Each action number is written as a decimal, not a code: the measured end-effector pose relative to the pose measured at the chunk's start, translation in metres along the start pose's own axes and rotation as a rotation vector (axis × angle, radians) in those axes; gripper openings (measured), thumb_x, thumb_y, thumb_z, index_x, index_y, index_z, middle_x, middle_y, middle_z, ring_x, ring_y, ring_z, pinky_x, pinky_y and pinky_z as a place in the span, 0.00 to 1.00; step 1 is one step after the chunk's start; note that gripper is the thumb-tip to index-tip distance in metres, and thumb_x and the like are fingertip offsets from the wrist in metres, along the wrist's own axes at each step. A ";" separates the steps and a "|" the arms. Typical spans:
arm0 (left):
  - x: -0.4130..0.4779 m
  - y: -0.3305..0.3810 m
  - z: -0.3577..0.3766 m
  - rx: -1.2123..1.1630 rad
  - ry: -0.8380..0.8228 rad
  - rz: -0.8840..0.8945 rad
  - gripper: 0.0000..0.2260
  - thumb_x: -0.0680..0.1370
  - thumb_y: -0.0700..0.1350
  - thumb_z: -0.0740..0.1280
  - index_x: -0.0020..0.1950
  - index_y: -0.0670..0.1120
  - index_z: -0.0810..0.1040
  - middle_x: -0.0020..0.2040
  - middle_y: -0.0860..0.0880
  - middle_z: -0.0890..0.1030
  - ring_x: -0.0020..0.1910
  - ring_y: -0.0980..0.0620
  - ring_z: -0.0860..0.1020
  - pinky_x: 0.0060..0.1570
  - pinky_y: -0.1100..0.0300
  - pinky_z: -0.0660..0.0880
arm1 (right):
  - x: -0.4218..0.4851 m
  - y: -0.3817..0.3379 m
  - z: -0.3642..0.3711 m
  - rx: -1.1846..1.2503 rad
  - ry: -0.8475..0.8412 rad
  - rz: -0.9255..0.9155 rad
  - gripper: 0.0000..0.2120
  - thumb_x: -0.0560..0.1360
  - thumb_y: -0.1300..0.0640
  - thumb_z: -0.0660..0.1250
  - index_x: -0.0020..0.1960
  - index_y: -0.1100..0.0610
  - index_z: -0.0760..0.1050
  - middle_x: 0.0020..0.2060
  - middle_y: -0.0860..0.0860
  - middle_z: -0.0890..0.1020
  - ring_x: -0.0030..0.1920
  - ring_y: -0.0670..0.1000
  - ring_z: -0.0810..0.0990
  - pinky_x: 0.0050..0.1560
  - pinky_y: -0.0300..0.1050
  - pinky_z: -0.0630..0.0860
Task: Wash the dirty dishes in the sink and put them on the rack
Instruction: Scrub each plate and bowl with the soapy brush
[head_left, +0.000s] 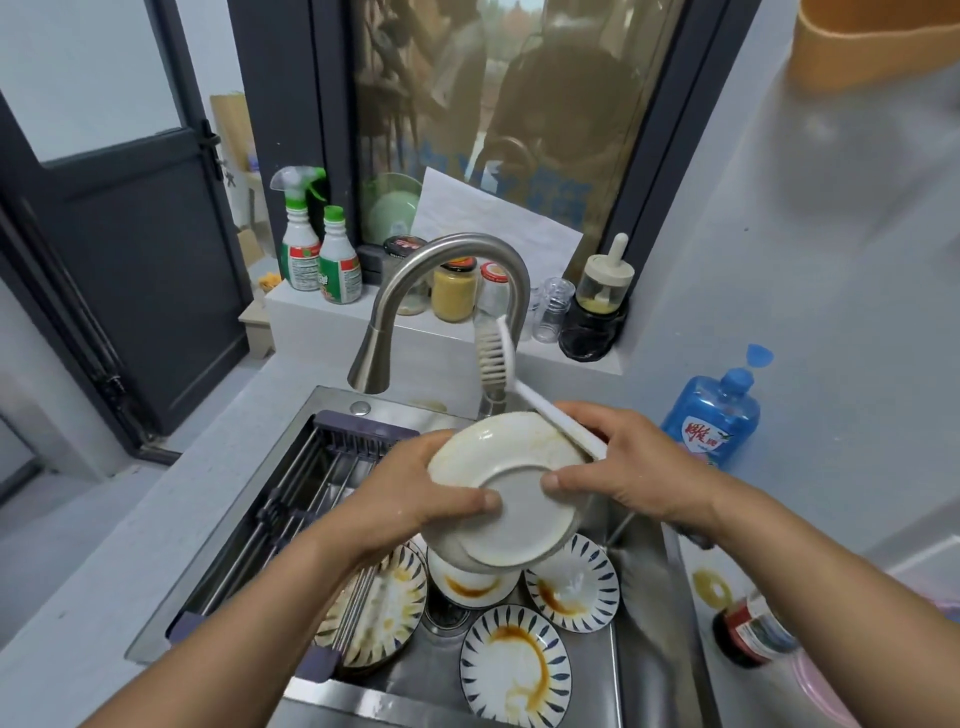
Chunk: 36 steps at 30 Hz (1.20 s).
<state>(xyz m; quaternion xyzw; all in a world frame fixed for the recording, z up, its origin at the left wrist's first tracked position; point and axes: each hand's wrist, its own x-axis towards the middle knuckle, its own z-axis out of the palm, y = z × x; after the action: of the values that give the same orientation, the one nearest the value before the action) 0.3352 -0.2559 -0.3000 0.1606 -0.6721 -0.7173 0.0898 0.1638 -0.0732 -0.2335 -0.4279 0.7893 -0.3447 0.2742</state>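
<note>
Working over sink (647, 603), rack (291, 499) spanning its left side, stained patterned plates (514, 670) lying at bottom. Holding white plate (519, 525) above them: left hand (410, 493) gripping one rim, right hand (639, 473) pinching the other while clasping brush (496, 353) (bristles off plate). Probably needing scrubbing next, then racking.

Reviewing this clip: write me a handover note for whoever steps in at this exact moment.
Left hand: grips the white plate by its left rim, over the sink.
Right hand: holds the brush by its handle, thumb on the plate.
Done: nothing is on the rack yet.
To do: scrub and rinse this stained plate, rack it, then the sauce-stained striped plates lying in the sink.
</note>
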 end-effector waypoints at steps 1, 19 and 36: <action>0.003 0.003 0.001 0.058 -0.034 -0.001 0.22 0.70 0.35 0.79 0.62 0.47 0.81 0.55 0.46 0.86 0.54 0.46 0.85 0.54 0.50 0.83 | 0.001 -0.004 0.000 -0.075 -0.017 -0.020 0.28 0.70 0.55 0.80 0.67 0.39 0.76 0.49 0.42 0.85 0.50 0.43 0.83 0.52 0.39 0.80; 0.009 -0.021 0.012 0.051 0.363 0.039 0.16 0.71 0.32 0.76 0.51 0.51 0.83 0.42 0.54 0.86 0.41 0.57 0.83 0.39 0.62 0.80 | -0.020 -0.026 -0.036 -0.864 0.092 0.063 0.19 0.82 0.35 0.50 0.72 0.27 0.65 0.38 0.41 0.76 0.39 0.45 0.76 0.37 0.46 0.73; 0.010 -0.028 0.015 -0.470 0.393 -0.015 0.21 0.68 0.32 0.76 0.59 0.43 0.80 0.53 0.40 0.86 0.54 0.39 0.84 0.53 0.45 0.82 | -0.023 0.009 -0.034 -0.563 0.089 0.078 0.13 0.83 0.40 0.57 0.64 0.26 0.70 0.42 0.39 0.82 0.41 0.41 0.78 0.47 0.45 0.79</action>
<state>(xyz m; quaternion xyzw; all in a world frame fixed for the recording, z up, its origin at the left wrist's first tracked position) 0.3236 -0.2431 -0.3280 0.2759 -0.4564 -0.8089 0.2474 0.1454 -0.0395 -0.2169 -0.4411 0.8810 -0.1196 0.1226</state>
